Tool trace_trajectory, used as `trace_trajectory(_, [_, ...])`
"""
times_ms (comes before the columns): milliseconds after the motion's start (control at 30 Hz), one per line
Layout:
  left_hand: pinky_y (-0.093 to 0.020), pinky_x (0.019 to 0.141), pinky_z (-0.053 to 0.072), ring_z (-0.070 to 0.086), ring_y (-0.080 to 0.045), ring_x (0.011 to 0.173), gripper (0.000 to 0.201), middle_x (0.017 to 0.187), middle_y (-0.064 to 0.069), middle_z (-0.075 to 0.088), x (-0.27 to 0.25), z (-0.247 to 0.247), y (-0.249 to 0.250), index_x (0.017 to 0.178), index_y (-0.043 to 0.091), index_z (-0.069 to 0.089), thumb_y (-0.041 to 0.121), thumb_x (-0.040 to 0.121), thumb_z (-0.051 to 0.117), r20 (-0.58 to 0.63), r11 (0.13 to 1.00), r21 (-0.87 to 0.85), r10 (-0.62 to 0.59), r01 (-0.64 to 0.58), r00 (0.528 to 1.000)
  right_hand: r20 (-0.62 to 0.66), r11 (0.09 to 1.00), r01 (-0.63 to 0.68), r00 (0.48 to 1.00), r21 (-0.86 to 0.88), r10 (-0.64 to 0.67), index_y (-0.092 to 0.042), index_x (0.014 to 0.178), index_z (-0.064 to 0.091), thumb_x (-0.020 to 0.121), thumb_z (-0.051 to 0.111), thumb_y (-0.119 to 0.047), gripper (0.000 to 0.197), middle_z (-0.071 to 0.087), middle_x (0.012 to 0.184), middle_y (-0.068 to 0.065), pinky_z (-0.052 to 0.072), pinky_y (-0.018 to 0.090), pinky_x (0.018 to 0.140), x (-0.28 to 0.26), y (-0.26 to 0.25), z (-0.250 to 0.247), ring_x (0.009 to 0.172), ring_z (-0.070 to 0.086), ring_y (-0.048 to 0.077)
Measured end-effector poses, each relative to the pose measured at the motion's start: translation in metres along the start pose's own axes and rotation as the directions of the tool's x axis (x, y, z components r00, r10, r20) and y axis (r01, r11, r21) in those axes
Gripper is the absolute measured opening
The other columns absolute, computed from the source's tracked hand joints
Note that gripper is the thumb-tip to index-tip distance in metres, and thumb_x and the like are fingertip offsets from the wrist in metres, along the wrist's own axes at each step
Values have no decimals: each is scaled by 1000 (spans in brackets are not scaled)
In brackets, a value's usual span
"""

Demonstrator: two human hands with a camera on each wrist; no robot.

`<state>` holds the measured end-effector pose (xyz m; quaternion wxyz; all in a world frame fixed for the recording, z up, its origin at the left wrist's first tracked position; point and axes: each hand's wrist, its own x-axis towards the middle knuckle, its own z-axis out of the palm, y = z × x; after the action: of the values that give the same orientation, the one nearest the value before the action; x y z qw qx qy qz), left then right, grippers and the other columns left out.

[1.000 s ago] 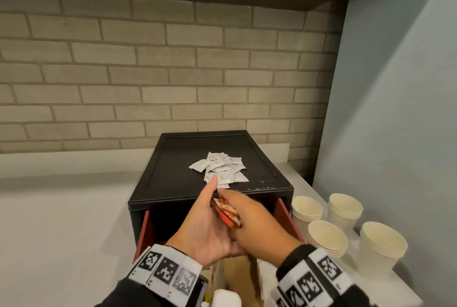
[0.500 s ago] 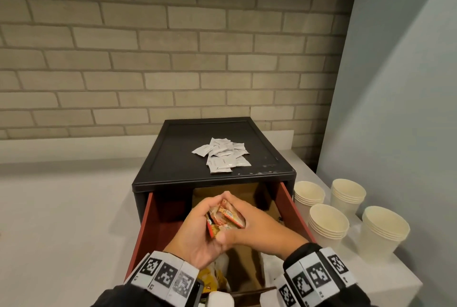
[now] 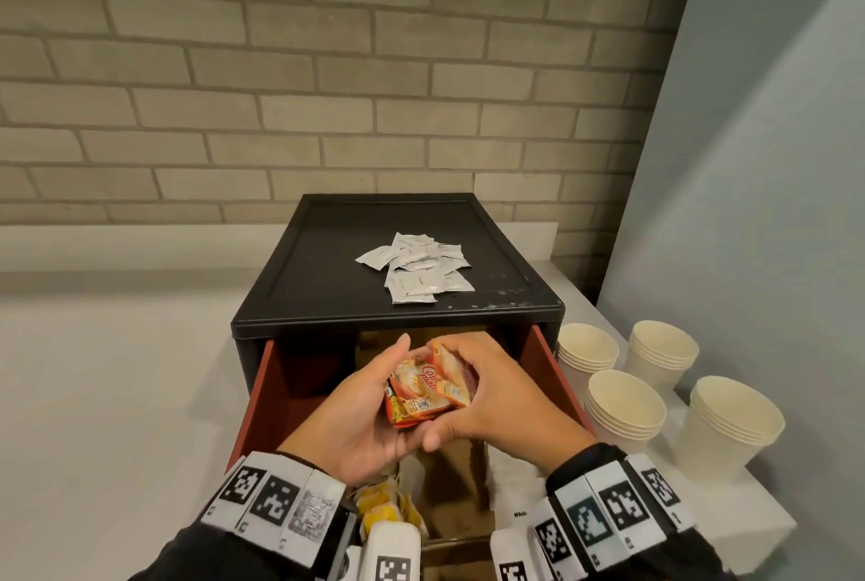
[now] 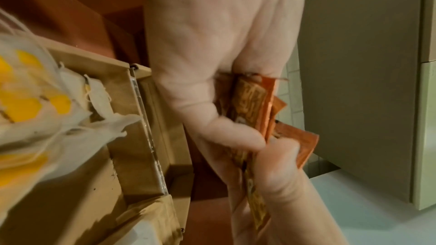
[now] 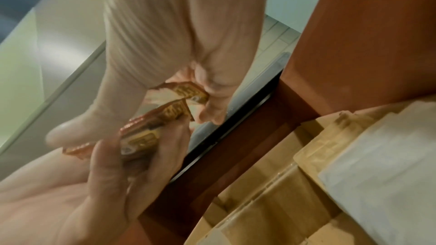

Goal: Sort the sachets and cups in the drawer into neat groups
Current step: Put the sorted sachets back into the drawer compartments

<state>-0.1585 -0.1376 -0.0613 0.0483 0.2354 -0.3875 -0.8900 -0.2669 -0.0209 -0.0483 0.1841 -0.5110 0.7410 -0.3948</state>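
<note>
Both hands hold one bundle of orange sachets above the open red drawer. My left hand cups the bundle from the left, thumb up along its edge. My right hand curls over it from the right, thumb underneath. The left wrist view shows the orange sachets pinched edge-on, and the right wrist view shows the same sachets fanned between the two hands. A loose pile of white sachets lies on the black cabinet top. Paper cup stacks stand to the right.
The drawer holds cardboard dividers, yellow-tagged tea bags at its near left and white packets at its near right. Several cup stacks crowd the counter between cabinet and blue wall. A brick wall stands behind.
Both hands with the orange sachets have drawn back from the cabinet's front edge to above the open drawer. The bundle now lies flatter, its printed faces turned up.
</note>
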Motion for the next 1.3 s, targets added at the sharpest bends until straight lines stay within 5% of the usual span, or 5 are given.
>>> trace_trajectory(300, [-21,43,52,66,-21,68,60,84,-15,70,-5,3,-1,104,5,63,51,65,62,-67,983,169,-65,75,996,100,975,66,994,-212,-46,-31,121,43,62,84,-22,73,31,114,-16,39,7,80,3,2,9,99,43,0])
trace_trajectory(567, [-24,48,53,63,-27,78,28,100,-20,64,-9,3,4,110,11,64,25,92,48,-42,999,32,9,-8,999,-55,995,-73,996,-65,69,-30,105,44,57,88,-23,66,47,108,-10,49,22,80,4,11,-2,96,53,7])
trace_trajectory(800, [-22,41,52,65,-25,76,23,97,-20,64,-3,0,2,116,8,56,11,94,52,-198,994,93,80,-62,977,-3,999,-49,999,19,49,-33,112,42,64,83,-11,66,54,104,-16,49,15,78,1,7,-5,97,56,3])
trace_trajectory(1067, [-16,36,44,61,-13,48,26,76,-12,66,-2,1,-1,113,7,57,19,90,58,-191,978,202,88,-49,978,49,987,38,998,153,-46,-25,110,52,76,74,-8,45,59,111,1,51,29,91,2,5,2,103,59,12])
trace_trajectory(1300, [-17,39,43,60,-14,60,37,72,-6,65,-5,4,0,93,6,63,39,77,62,-131,966,245,-47,78,990,-127,982,83,990,169,-62,-30,88,60,86,63,-8,21,52,112,-8,44,23,95,0,1,1,106,53,7])
